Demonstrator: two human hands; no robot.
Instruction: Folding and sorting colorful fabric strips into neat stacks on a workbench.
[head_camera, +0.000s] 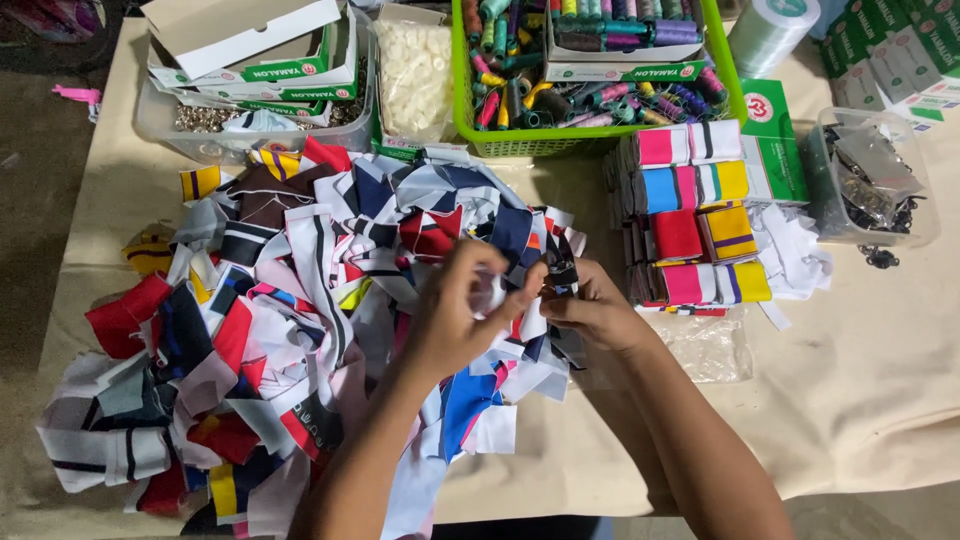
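Both hands, left hand (455, 315) and right hand (590, 305), pinched together on a small fabric strip (560, 275) just above the scrap pile (290, 330). The strip looked light, limp, easily creased, best gripped by its edges.

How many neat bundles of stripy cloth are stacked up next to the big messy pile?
8, in two columns of four right of the messy pile, below the green basket: left column; right column. More may be hidden behind.
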